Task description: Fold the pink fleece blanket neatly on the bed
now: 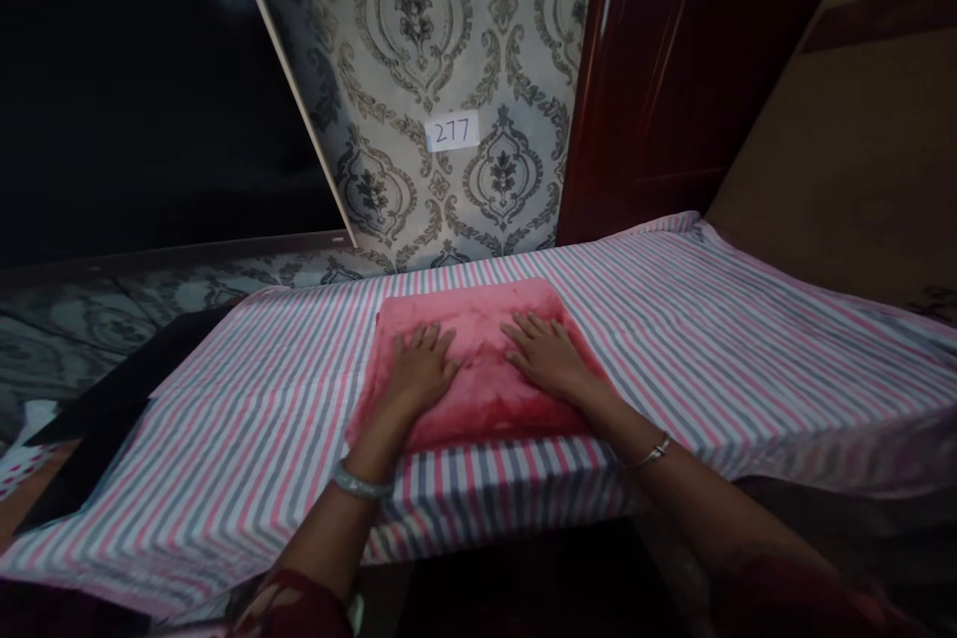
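A plush pinkish-red blanket (pixel 478 409), folded into a thick rectangle, lies near the front edge of the table. My left hand (pixel 423 364) rests flat on its left half with the fingers spread. On the right half, my right hand (pixel 549 354) also presses flat, fingers apart and pointing away from me. Neither hand grips anything. Under the blanket spreads a striped cloth (pixel 284 409) in pink, grey and white, hanging over the front edge.
A large dark television screen (pixel 150 100) stands at the back left. A paper marked 277 (pixel 453 131) is on the patterned wall (pixel 415 20). Dark red glossy wood (pixel 643 90) rises behind the table, and a big cardboard box (pixel 859 159) stands at the right.
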`<state>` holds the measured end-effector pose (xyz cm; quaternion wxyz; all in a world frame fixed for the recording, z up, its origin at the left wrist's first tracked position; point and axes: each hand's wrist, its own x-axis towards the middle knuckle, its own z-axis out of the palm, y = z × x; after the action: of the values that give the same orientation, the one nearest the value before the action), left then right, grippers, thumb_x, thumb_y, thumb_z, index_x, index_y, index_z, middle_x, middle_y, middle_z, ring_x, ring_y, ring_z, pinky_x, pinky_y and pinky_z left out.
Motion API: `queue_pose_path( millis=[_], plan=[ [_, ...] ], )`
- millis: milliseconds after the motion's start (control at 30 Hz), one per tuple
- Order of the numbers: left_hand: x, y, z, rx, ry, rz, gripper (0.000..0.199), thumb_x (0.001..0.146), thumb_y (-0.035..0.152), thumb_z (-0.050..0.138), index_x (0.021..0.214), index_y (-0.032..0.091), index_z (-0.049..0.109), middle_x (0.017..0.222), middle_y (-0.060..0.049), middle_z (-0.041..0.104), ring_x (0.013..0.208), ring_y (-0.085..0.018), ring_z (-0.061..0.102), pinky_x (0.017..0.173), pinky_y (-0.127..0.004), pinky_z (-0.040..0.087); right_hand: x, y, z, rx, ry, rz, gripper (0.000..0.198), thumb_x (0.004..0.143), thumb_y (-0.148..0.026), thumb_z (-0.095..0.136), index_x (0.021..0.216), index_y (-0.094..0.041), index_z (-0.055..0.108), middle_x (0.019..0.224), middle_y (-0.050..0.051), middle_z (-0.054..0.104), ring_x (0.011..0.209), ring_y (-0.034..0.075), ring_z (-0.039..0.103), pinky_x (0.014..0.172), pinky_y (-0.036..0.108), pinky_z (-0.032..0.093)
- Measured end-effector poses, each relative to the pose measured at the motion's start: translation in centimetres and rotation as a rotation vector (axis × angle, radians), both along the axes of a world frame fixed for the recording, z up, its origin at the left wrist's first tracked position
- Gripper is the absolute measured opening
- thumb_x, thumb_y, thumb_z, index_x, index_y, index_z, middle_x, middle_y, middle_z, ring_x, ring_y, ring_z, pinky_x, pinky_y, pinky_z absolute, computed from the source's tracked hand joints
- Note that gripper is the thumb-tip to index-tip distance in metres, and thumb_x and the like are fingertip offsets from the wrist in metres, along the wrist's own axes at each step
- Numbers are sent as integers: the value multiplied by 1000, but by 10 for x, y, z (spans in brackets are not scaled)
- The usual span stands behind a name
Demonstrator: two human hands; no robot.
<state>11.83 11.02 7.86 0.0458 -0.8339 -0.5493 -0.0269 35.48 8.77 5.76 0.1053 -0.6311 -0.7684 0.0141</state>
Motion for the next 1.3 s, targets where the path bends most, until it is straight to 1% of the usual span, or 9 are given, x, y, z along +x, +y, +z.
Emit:
queue_pose_path(
  millis=[133,233,400,600,767,900,967,1067,1300],
  plan=[
    [-45,0,-5,3,-45,150,58,100,47,37,153,24,38,164,-11,28,152,-31,21,118,-63,24,38,-10,-14,2,10,-125,56,102,-46,34,155,-28,37,164,6,27,151,31,23,115,60,26],
    [-69,4,-18,19,-132,90,57,101,42,35,153,20,38,163,-11,30,152,-25,21,120,-50,28,52,-12,-30,29,84,-120,56,103,-44,33,155,-25,36,165,7,24,149,29,29,114,53,34],
    [-75,10,-33,44,-230,48,54,100,35,37,151,18,40,162,-14,31,149,-24,30,120,-45,29,55,-7,-48,112,171,-40,56,103,-41,32,155,-20,36,164,9,27,149,24,30,118,44,32],
    [-71,8,-18,-60,-212,85,57,101,36,35,154,15,36,164,-13,25,151,-23,26,121,-43,28,57,-6,-41,73,164,-53,57,103,-42,34,155,-19,38,164,10,26,148,26,31,117,44,34],
    [-52,-15,11,6,-66,198,52,98,43,42,146,23,50,160,-10,38,150,-35,25,118,-62,24,44,-21,-12,27,38,-151,53,100,-43,40,149,-23,48,162,9,33,147,36,31,113,58,31],
    [-10,-41,19,25,-105,21,50,100,39,39,146,22,49,158,-11,41,149,-30,30,120,-55,24,10,-36,4,130,75,18,52,100,-38,39,147,-20,50,157,11,42,147,33,30,118,54,24],
    [10,-49,14,-12,-130,-61,54,100,40,38,150,21,43,159,-11,38,150,-28,29,121,-54,23,-9,-40,5,123,115,90,55,100,-38,38,150,-19,46,158,11,40,148,31,29,119,51,24],
    [29,-53,-3,-34,-121,-71,58,100,43,39,152,19,39,161,-13,33,151,-30,25,121,-57,20,-28,-42,0,65,106,109,57,100,-38,37,153,-19,41,161,10,33,150,29,25,120,51,22],
    [32,-54,-26,9,-99,-49,61,97,45,43,153,20,41,163,-12,31,152,-31,22,122,-60,16,-34,-42,-19,77,41,82,55,99,-36,38,152,-22,44,162,6,31,151,28,22,121,53,15]
  ],
)
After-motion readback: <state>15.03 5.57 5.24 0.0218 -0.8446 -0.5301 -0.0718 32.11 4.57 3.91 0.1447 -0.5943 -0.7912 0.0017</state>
